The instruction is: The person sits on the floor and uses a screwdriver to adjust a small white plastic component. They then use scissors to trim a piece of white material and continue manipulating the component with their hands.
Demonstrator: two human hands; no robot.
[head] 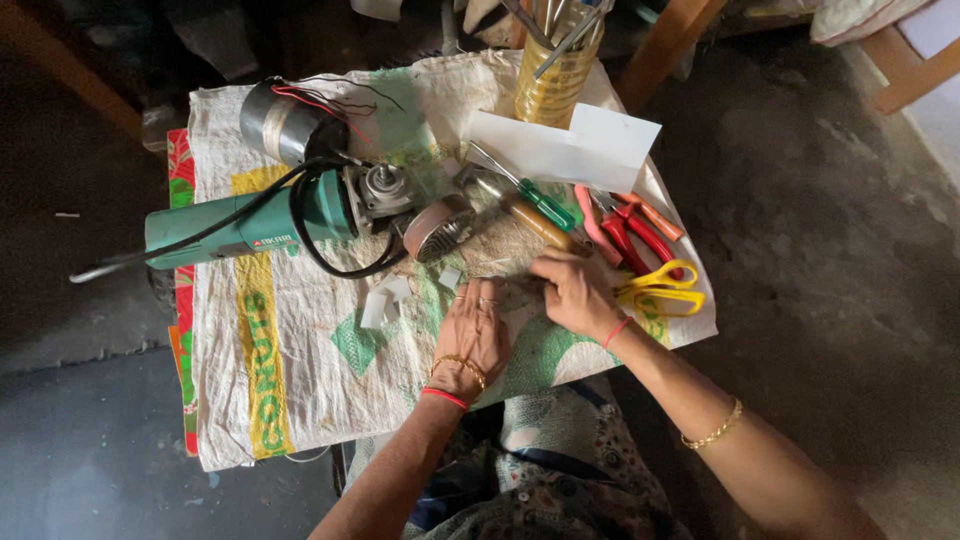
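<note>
Your left hand [473, 335] rests flat on the white woven sack [300, 380] covering the table, fingers together; your right hand [575, 292], at three o'clock, curls over something small, hidden. Keep it low, clear of the yellow-handled scissors [665, 288] and green angle grinder [250, 225] at ten o'clock.

Both forearms come up from the bottom edge and the hands meet near the middle. The left hand [473, 335] lies palm down with fingers pointing forward and a little spread. The right hand [575, 293] is turned toward the left one, its fingers curled downward.
</note>
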